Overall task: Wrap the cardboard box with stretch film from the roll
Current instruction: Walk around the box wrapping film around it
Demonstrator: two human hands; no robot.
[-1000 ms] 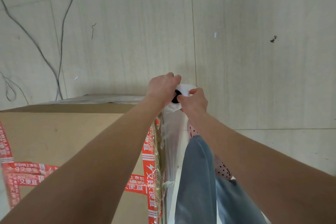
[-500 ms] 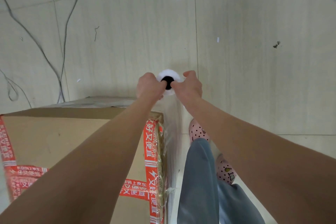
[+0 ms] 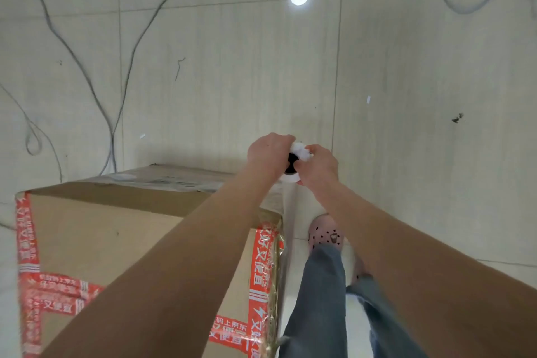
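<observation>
A large brown cardboard box (image 3: pixel 96 229) with red printed tape stands on the floor at lower left. The stretch film roll (image 3: pixel 293 160), white with a dark core hole, stands upright just past the box's far right corner. My left hand (image 3: pixel 268 151) grips the roll's top from the left and my right hand (image 3: pixel 319 166) grips it from the right. Clear film (image 3: pixel 286 212) runs down from the roll along the box's right side; film also covers the box's far side.
Pale tiled floor (image 3: pixel 406 96) lies all around. Grey cables (image 3: pixel 87 81) trail over the floor beyond the box at upper left. My jeans leg and a pink spotted shoe (image 3: pixel 324 234) are right of the box, close to the film.
The roll and both hands have shifted further round the box's far right corner, and more of the box top and far edge has come into view as I stepped along.
</observation>
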